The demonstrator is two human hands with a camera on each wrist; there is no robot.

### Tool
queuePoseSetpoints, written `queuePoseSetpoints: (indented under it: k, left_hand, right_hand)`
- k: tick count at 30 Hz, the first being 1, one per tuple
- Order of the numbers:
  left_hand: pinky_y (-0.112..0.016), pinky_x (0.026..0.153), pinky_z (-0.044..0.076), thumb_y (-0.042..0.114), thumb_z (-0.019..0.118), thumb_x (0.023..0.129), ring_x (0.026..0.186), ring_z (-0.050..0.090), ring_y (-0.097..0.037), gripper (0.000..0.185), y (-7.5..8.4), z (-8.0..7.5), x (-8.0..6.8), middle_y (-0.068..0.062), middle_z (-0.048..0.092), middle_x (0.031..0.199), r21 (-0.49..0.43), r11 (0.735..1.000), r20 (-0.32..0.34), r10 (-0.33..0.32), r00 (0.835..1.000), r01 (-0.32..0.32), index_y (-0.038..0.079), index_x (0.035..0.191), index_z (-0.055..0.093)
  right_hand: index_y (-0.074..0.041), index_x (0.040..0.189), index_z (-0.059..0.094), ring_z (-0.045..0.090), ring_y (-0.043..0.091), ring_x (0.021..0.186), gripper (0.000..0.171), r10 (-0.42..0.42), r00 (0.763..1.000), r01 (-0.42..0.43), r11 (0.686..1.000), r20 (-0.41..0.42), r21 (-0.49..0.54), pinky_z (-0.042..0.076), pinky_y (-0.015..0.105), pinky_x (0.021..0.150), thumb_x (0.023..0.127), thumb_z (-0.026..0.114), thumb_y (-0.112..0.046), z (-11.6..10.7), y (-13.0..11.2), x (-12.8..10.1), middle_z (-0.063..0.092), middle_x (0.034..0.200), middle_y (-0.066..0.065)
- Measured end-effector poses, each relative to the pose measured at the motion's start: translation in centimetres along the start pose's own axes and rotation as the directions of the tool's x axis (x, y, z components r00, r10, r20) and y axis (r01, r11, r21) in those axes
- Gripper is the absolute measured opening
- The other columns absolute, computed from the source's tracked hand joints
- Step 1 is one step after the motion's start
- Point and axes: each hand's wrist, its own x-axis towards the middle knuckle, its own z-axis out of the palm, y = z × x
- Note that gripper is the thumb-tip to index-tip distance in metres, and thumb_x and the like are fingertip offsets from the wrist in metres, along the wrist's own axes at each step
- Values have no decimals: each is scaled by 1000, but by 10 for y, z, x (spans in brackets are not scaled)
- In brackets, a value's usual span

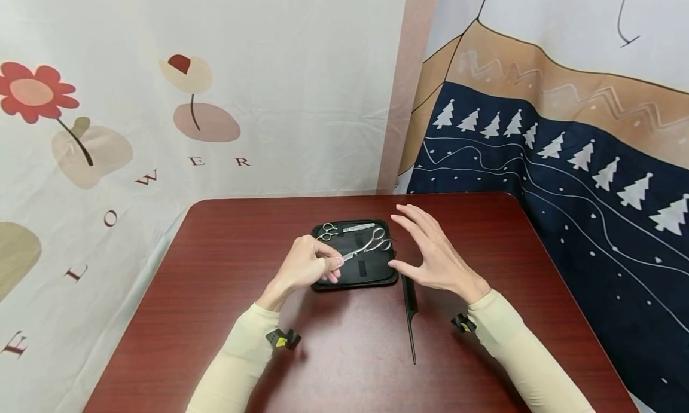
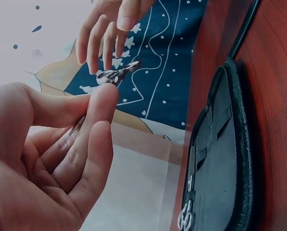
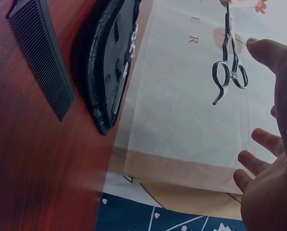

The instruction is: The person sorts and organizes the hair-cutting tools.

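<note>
Silver hairdressing scissors (image 1: 368, 245) are held in the air by my left hand (image 1: 312, 260), whose thumb and fingers pinch the blade end. Their two finger rings (image 3: 231, 76) point toward my right hand (image 1: 438, 251), which is spread and touches nothing. Beneath the scissors lies a black zippered case (image 1: 371, 274) on the table. A second pair of scissors (image 1: 344, 228) rests along the far side of the case. In the left wrist view, the blades are mostly hidden by the pinching fingers (image 2: 102, 103).
A black tail comb (image 1: 410, 308) lies on the reddish-brown table (image 1: 215, 317) right of the case, its thin tail toward me. Behind the table hang a white cloth with flower prints (image 1: 301, 90) and a dark blue cloth with white trees (image 1: 538, 168).
</note>
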Motion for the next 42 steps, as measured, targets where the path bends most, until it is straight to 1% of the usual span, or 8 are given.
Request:
queuePoseSetpoints:
  k: [3, 8, 13, 17, 27, 33, 39, 42]
  left_hand:
    - [-44, 68, 71, 7, 78, 98, 62, 81, -17, 12, -1, 0, 1, -5, 81, 70, -27, 999, 15, -19, 1000, 20, 4, 95, 89]
    - [-49, 69, 71, 4, 76, 97, 61, 80, -17, 14, -4, 0, 2, -9, 81, 71, -86, 995, 63, -37, 997, 42, -2, 99, 88]
    - [-41, 66, 70, 5, 77, 97, 61, 79, -16, 15, -6, 1, 4, -11, 81, 72, -112, 993, 99, -29, 995, 40, -4, 101, 87]
    - [-40, 66, 70, 6, 78, 97, 62, 80, -15, 15, -7, 2, 5, -12, 82, 74, -124, 992, 110, -22, 994, 36, -4, 102, 87]
    - [-39, 65, 70, 7, 78, 98, 60, 78, -15, 13, -5, 2, 3, -8, 80, 71, -133, 990, 130, -28, 991, 46, -3, 98, 87]
    - [-46, 67, 71, 7, 76, 99, 60, 78, -16, 14, -2, 2, 2, -6, 79, 70, -133, 989, 135, -41, 990, 59, 0, 97, 88]
    - [-57, 72, 71, 9, 76, 99, 61, 79, -18, 15, -1, 2, 1, -6, 80, 72, -128, 990, 143, -40, 989, 58, 1, 99, 88]
    - [-52, 72, 71, 10, 76, 100, 62, 79, -18, 16, -1, 1, 1, -6, 80, 73, -134, 989, 148, -39, 988, 59, 0, 100, 88]
  right_hand:
    - [-12, 169, 50, 36, 35, 170, 99, -21, 1000, 21, 1000, 5, -9, 30, 58, 140, 85, 99, -33, 2, 0, 2, 44, 180, 12]
    - [-11, 166, 54, 40, 39, 167, 97, -100, 995, 100, 995, -5, -27, 34, 62, 137, 83, 101, -28, 7, -3, 7, 49, 176, 16]
    - [-8, 157, 64, 48, 43, 160, 85, -233, 972, 231, 969, -20, -83, 42, 63, 131, 83, 102, -24, 16, -6, 12, 57, 167, 21]
    - [-7, 149, 71, 55, 43, 154, 74, -292, 956, 287, 952, -30, -108, 48, 60, 126, 83, 102, -18, 22, -8, 12, 63, 160, 20]
    - [-11, 132, 80, 67, 36, 137, 50, -325, 944, 315, 940, -62, -129, 58, 54, 115, 86, 99, -8, 29, -11, 11, 73, 145, 15]
    - [-10, 130, 82, 71, 31, 128, 43, -327, 943, 316, 938, -60, -142, 61, 48, 110, 90, 95, -7, 32, -11, 8, 76, 137, 13]
    - [-11, 129, 83, 72, 30, 125, 39, -325, 944, 315, 938, -52, -146, 62, 47, 108, 91, 94, -8, 33, -11, 6, 77, 136, 12]
    - [-12, 128, 83, 72, 29, 125, 38, -323, 945, 312, 938, -49, -151, 61, 46, 107, 92, 94, -9, 32, -11, 7, 77, 135, 12]
